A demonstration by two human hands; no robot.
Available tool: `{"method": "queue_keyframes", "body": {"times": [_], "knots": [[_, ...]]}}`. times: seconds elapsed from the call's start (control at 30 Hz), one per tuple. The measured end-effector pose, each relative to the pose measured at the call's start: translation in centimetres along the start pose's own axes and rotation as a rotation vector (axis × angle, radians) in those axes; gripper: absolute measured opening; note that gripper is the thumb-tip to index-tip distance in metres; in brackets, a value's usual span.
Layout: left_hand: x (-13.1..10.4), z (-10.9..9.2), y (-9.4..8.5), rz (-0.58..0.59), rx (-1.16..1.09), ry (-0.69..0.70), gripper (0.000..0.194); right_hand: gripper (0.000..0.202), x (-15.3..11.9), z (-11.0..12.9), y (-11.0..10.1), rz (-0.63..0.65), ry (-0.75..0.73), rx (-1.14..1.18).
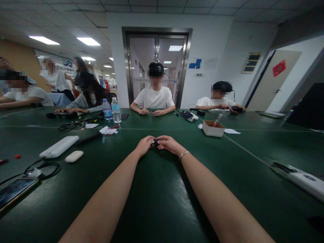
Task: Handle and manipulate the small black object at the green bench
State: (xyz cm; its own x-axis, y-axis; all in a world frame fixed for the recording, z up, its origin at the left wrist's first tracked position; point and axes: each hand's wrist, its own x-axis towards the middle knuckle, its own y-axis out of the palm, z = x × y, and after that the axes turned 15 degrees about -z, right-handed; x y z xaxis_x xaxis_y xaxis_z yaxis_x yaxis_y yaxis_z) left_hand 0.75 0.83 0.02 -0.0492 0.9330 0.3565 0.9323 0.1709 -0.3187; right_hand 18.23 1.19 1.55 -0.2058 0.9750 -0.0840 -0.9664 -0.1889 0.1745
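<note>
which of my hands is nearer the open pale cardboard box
Right. Your right hand is left of the box and closer to you; your left hand is farther left, beyond the right hand from it.

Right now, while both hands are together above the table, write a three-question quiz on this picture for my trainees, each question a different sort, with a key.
1. How many water bottles stand on the green table?

2. True or false: the silver bracelet is on the wrist of the right hand.

3. What is held between the left hand and the right hand?
A) a smartphone
B) a small dark item
C) a sheet of paper

Key:
1. Two, standing side by side.
2. True.
3. B; it is too small and covered to identify further.
</note>
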Motion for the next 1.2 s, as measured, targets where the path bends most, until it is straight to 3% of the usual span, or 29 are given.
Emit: {"method": "queue_keyframes", "body": {"times": [0.53, 0.7, 0.83, 1.03, 1.13, 1.2], "knots": [[0.15, 0.52, -0.06, -0.006, 0.019, 0.005, 0.038, 0.019, -0.17, 0.16, 0.06, 0.019, -0.004, -0.014], [0.25, 0.65, 0.09, 0.000, -0.023, -0.022, 0.030, 0.020, 0.01, 0.02, -0.01, 0.001, 0.001, -0.012], [0.20, 0.42, 0.08, 0.024, -0.006, -0.026, 0.034, 0.019, 0.09, -0.10, -0.01, 0.004, -0.005, -0.001], [-0.03, 0.05, 0.05, -0.018, 0.007, -0.001, 0.029, 0.019, 0.10, -0.10, -0.04, -0.012, -0.014, -0.027], [0.05, 0.29, 0.14, -0.023, -0.028, 0.015, 0.032, 0.021, 0.29, -0.30, 0.18, -0.016, -0.055, -0.120], [0.18, 0.57, 0.16, -0.047, -0.058, 0.009, 0.034, 0.021, 0.40, -0.53, 0.62, -0.051, -0.184, -0.313]]}}
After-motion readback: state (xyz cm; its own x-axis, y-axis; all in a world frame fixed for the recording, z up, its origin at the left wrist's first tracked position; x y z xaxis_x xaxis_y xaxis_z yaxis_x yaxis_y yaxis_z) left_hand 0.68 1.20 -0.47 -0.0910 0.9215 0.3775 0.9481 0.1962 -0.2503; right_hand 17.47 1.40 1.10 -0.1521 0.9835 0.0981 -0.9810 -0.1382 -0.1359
